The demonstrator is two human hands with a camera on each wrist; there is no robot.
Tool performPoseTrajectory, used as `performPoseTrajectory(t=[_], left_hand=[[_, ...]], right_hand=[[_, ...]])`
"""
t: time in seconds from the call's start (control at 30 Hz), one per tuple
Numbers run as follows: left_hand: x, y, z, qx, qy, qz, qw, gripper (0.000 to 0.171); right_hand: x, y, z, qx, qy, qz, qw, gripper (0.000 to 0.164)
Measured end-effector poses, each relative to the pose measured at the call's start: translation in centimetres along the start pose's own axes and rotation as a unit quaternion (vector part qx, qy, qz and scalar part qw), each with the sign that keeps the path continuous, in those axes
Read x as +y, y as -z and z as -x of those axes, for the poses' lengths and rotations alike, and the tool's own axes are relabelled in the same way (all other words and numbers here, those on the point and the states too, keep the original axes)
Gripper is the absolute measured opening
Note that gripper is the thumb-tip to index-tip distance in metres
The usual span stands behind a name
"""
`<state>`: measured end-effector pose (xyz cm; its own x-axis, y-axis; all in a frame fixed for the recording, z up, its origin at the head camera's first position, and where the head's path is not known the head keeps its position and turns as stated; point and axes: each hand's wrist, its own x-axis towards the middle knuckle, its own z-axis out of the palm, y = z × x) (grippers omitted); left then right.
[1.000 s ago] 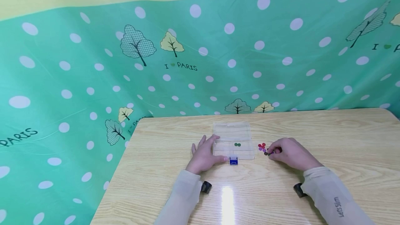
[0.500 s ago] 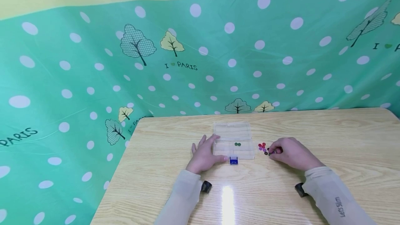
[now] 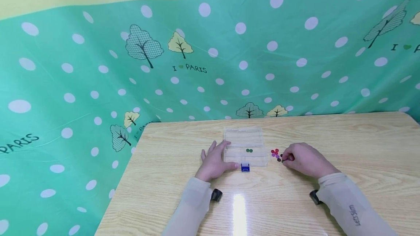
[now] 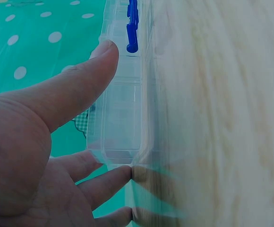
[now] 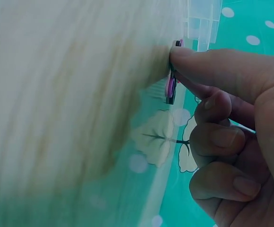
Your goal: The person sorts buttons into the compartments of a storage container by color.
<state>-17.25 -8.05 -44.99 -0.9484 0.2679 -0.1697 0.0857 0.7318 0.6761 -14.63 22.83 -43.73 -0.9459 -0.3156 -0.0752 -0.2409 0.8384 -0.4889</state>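
A clear plastic compartment box [image 3: 255, 161] with its lid [image 3: 242, 129] laid back stands on the table; two green discs [image 3: 249, 150] lie inside. My left hand [image 3: 214, 163] rests at its left end, thumb straight along the front by the blue latch [image 3: 245, 167], other fingers spread at the side [image 4: 66, 165]. To the box's right, my right hand [image 3: 303, 159] is down at the tabletop, thumb and index finger pinching a small dark disc [image 3: 283, 161] largely hidden by the fingertips. Beside them lie red discs [image 3: 275, 151], purple discs [image 3: 275, 155] and a black disc [image 3: 279, 160].
The wooden table [image 3: 170, 192] reaches back to a green dotted cloth [image 3: 197, 101]. Black wrist cameras [image 3: 216, 195] sit on both wrists. In the right wrist view, a purple disc [image 5: 170, 87] shows edge-on below the thumb.
Both hands hold nearly the same places. The right fingertips shift slightly over the dark discs; the box and the green discs in it stay put.
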Motion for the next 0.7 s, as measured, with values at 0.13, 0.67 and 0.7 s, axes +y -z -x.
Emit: performPoseTrajectory(t=[0.13, 0.67, 0.7], left_hand=[[-0.05, -0.05, -0.07, -0.001, 0.0, -0.002, 1.0, 0.08], [-0.02, 0.04, -0.18, 0.0, -0.004, -0.001, 1.0, 0.08], [0.0, 0.04, -0.17, 0.0, -0.003, -0.001, 1.0, 0.08]], right_hand=[[-0.04, -0.04, -0.2, -0.005, 0.002, 0.011, 1.0, 0.005], [0.09, -0.41, -0.5, 0.005, 0.001, 0.038, 0.999, 0.005], [0.08, -0.45, -0.52, 0.007, -0.001, 0.037, 0.999, 0.005]])
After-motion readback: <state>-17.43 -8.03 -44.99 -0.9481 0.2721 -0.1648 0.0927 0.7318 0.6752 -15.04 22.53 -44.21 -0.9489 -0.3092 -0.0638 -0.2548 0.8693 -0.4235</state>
